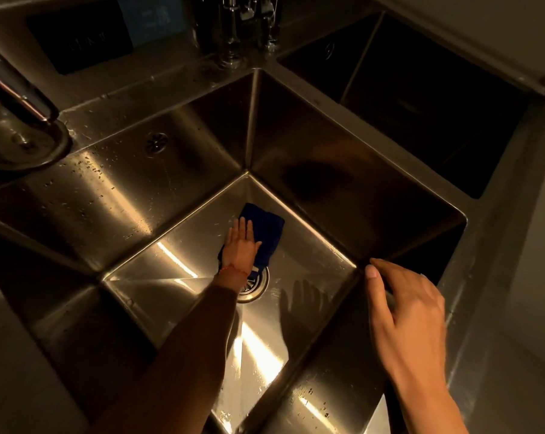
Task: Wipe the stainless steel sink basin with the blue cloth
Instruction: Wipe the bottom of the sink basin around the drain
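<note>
left hand (241,244), fingers flat and together, is pressing the blue cloth (263,233) on the sink basin (170,267) floor; right hand (405,305) hanging relaxed over the rim; probably best working outward into corners

The left hand (241,247) lies flat over the near half of the blue cloth (264,236), hiding that part of it, and the wrist and cloth edge cover the left side of the drain strainer (254,285). The faucet (17,98) at upper left is cut off by the picture's edge, as are the chrome tap fittings (246,26) at the top. The neighbouring basin (421,98) is too dark to tell what lies inside, and the blue label (152,18) bears print too blurred to read.
</note>
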`<state>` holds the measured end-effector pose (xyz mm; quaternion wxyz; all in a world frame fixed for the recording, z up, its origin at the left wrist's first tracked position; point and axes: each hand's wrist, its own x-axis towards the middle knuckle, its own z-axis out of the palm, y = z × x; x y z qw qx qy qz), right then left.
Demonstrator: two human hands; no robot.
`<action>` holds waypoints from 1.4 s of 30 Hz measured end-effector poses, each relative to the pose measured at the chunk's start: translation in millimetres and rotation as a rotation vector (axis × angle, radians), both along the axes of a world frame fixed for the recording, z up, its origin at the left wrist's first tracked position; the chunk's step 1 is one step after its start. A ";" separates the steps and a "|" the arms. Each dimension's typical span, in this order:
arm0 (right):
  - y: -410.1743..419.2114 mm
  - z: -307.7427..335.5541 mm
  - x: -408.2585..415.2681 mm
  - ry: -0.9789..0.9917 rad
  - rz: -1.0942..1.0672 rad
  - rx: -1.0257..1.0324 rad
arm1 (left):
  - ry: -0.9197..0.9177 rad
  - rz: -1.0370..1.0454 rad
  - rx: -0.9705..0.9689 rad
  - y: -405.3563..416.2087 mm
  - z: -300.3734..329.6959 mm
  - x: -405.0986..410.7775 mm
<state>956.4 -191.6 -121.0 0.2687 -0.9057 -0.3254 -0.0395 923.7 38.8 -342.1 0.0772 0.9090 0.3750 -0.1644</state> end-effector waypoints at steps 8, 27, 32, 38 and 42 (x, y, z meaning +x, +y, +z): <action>1.0 -0.4 0.7 -0.004 -0.002 0.001 | 0.011 -0.048 -0.058 0.0 -0.4 -5.2; 0.3 0.2 -0.2 0.004 -0.004 -0.003 | 0.026 -0.263 0.001 -18.1 -12.5 -2.3; -0.2 -0.8 0.3 -0.004 0.004 0.002 | 0.030 -0.177 -0.021 -17.9 -4.4 8.2; -0.3 -2.2 2.4 -0.009 -0.007 -0.002 | 0.013 -0.104 -0.048 -18.9 -3.5 19.3; 0.0 -1.7 1.6 -0.001 -0.010 -0.003 | 0.024 -0.153 -0.058 -21.8 -6.9 16.0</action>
